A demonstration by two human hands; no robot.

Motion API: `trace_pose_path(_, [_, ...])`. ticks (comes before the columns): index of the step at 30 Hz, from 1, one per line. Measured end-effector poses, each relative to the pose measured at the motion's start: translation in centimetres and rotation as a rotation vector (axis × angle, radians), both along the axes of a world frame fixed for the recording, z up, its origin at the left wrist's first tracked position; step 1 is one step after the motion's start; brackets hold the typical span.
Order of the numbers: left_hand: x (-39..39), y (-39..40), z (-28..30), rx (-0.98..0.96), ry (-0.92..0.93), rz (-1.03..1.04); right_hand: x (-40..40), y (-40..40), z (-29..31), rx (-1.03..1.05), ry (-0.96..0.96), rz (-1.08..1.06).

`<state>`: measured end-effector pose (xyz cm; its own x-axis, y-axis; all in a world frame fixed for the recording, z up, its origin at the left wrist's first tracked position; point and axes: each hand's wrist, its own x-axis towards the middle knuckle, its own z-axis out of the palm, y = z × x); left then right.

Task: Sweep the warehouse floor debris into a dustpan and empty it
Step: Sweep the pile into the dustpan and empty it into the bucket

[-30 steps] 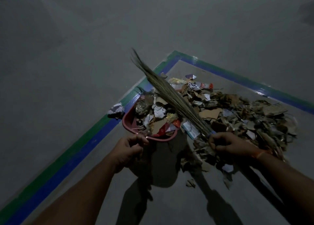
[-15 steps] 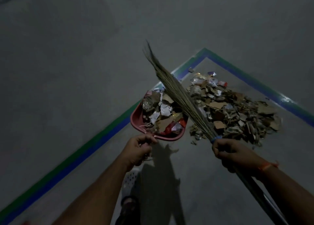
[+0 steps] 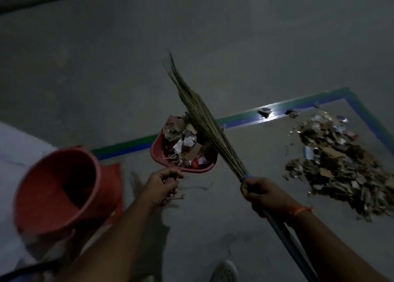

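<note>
A red dustpan [image 3: 158, 151], heaped with paper and cardboard scraps, hangs above the floor in the middle of the view. My left hand [image 3: 163, 184] grips its handle from below. My right hand [image 3: 263, 193] grips the grass broom [image 3: 204, 124] just under its blue binding, and the bristles lie slanted across the dustpan's load, pointing up and left. A big pile of debris [image 3: 339, 168] stays on the grey floor to the right. A red bucket [image 3: 55, 188], open and tilted toward me, stands at the lower left.
A green and blue floor stripe [image 3: 241, 120] runs behind the dustpan and turns a corner at the upper right. A white surface [image 3: 19, 145] shows at the left edge behind the bucket. My pale shoe [image 3: 225, 272] shows at the bottom.
The view has swung left, so the debris pile now lies far right and the red bucket has come into view. The loaded dustpan stays lifted, with the broom still laid across it.
</note>
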<state>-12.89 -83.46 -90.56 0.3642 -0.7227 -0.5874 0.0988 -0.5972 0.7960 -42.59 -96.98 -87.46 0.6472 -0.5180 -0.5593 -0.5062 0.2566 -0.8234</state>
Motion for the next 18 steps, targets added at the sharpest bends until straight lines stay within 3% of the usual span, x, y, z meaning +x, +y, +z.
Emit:
trace_pose_path(12, [13.8, 24.7, 2.2, -0.002, -0.042, 0.354, 20.4, 15.8, 0.6, 0.002, -0.034, 0.349])
trace_pose_path(18, [20.1, 32.7, 3.0, 0.013, -0.067, 0.458, 30.0, 22.0, -0.3, -0.028, -0.002, 0.476])
